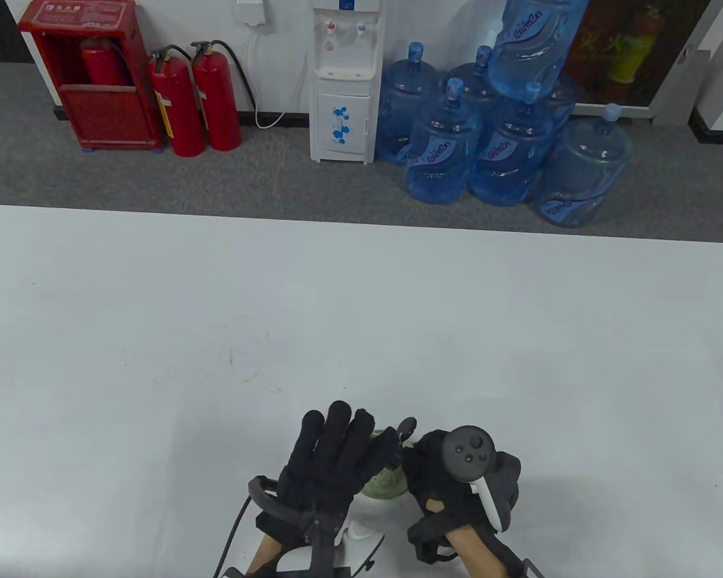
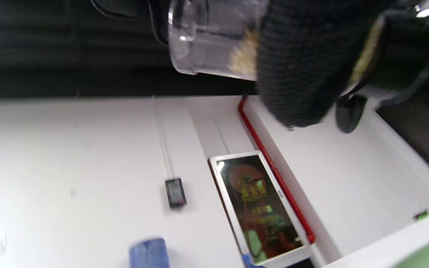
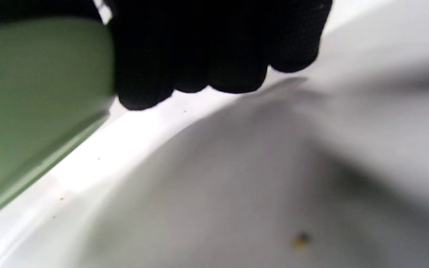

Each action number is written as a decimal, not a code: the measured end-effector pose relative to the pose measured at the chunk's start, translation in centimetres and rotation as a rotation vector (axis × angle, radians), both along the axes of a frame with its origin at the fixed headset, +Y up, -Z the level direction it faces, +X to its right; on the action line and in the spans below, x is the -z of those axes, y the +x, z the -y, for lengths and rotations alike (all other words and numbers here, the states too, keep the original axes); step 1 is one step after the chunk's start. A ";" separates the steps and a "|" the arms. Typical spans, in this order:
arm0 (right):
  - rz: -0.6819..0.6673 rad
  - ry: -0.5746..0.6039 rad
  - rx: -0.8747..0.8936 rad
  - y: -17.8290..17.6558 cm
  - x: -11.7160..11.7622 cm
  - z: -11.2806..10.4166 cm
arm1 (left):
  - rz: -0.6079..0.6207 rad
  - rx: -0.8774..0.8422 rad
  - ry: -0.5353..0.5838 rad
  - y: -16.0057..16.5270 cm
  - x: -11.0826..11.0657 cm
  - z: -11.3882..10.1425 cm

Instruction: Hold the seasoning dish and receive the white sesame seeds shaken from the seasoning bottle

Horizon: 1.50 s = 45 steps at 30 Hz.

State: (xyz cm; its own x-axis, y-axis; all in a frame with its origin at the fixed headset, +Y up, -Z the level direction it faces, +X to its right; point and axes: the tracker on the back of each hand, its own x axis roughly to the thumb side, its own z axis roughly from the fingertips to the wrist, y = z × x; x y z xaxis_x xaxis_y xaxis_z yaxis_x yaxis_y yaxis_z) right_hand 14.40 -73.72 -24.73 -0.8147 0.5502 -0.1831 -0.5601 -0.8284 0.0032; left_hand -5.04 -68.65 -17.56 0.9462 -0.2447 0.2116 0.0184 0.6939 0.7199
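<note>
A green seasoning dish (image 1: 385,484) sits low over the table near the front edge, between my two hands. My right hand (image 1: 440,475) grips its right rim; in the right wrist view the curled fingers (image 3: 218,48) clamp the dish (image 3: 32,93). My left hand (image 1: 337,445) lies over the dish from the left and covers the seasoning bottle in the table view. In the left wrist view the clear bottle (image 2: 214,41), with pale sesame seeds inside, is held between gloved fingers (image 2: 304,63), and a green edge of the dish (image 2: 426,257) shows in the corner.
The white table (image 1: 217,331) stretches away from the hands to its far edge. A stray seed (image 3: 302,240) lies on the surface under the right hand. Beyond the table stand water jugs (image 1: 494,150), a dispenser (image 1: 343,84) and fire extinguishers (image 1: 196,96).
</note>
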 end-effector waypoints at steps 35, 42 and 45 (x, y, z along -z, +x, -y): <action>0.016 -0.007 -0.032 0.2 0.5 0.4 | -0.046 0.135 -0.148 0.6 1.0 1.5; 0.020 -0.002 -0.036 0.3 0.4 0.5 | -0.049 0.176 -0.113 0.4 1.1 1.5; 0.016 0.005 -0.022 0.3 0.3 0.2 | -0.016 0.078 0.058 -0.3 -0.1 -0.5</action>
